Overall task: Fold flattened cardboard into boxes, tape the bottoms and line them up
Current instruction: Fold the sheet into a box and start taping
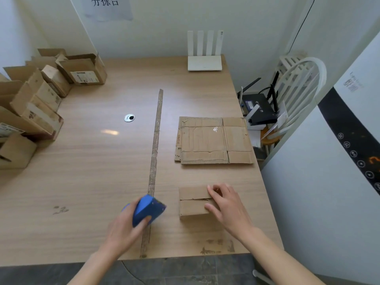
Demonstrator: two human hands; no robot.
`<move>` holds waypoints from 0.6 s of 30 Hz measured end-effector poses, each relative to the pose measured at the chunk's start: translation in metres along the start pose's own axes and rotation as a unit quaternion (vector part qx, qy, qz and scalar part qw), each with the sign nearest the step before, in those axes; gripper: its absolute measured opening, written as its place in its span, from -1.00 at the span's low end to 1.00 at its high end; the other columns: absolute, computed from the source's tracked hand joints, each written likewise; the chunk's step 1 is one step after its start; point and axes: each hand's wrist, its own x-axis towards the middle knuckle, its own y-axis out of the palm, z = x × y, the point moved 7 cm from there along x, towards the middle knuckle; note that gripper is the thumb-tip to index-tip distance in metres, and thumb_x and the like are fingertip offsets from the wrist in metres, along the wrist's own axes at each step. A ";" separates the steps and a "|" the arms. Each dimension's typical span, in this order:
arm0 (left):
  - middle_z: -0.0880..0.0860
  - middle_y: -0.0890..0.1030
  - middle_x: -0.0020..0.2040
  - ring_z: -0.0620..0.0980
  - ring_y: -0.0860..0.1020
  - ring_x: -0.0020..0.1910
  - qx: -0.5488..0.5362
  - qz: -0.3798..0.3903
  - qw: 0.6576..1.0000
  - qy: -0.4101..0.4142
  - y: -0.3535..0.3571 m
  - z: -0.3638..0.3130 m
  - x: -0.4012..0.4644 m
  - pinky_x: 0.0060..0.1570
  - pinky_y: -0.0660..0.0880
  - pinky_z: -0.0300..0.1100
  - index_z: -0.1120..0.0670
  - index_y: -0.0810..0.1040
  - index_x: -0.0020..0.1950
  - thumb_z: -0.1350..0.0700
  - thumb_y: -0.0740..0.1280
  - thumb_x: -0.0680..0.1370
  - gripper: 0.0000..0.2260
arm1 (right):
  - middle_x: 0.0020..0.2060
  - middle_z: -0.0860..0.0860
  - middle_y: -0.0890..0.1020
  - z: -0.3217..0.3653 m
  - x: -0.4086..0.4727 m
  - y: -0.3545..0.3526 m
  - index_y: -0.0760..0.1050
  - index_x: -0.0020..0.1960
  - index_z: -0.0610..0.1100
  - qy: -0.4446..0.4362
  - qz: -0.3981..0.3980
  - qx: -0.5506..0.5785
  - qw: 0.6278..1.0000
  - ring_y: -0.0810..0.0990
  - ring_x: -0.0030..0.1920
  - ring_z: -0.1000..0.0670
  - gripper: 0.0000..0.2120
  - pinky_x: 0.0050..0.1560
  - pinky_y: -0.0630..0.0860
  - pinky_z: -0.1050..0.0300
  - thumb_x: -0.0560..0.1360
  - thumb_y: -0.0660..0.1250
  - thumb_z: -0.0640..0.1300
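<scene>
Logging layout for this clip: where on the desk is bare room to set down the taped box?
Bare wood lies between the brown tape strip and the folded boxes at left, around the grommet. Also behind the flattened cardboard, before the white router. The left edge is crowded.

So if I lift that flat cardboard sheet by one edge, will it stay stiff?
The sheet probably bends at its visible creases. It looks thin and worn, so likely light, and pushed it would likely slide on the smooth table.

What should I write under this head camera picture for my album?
Right hand steadies a small box while left hand holds a blue tape dispenser.
</scene>
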 end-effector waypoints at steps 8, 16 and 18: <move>-0.29 0.64 -0.02 -0.22 0.61 -0.08 -0.133 0.124 0.977 0.114 -0.029 -0.164 0.035 -0.11 0.57 -0.17 -0.35 0.51 0.21 -0.29 0.36 0.52 -0.72 | -0.01 0.03 0.49 -0.009 0.012 -0.005 0.62 0.22 -0.06 0.044 0.016 0.095 0.994 0.47 0.03 0.03 -0.63 0.03 0.47 0.16 0.46 0.54 0.00; -0.29 0.61 -0.11 -0.31 0.56 -0.15 0.046 0.150 0.973 0.168 -0.006 -0.199 0.050 -0.22 0.51 -0.30 -0.45 0.45 0.13 -0.40 0.25 0.51 -0.77 | 0.16 -0.14 0.66 -0.036 0.003 -0.011 0.59 0.32 -0.21 0.222 0.075 0.509 0.829 0.61 0.13 -0.01 -0.59 0.13 0.53 0.31 0.64 0.05 -0.38; -0.29 0.62 -0.12 -0.29 0.57 -0.16 0.050 0.152 0.973 0.165 -0.005 -0.200 0.052 -0.18 0.53 -0.26 -0.48 0.44 0.08 -0.39 0.25 0.51 -0.83 | 0.19 -0.14 0.68 -0.036 0.003 -0.012 0.60 0.32 -0.21 0.219 0.075 0.536 0.812 0.63 0.15 0.00 -0.67 0.16 0.55 0.28 0.71 0.12 -0.23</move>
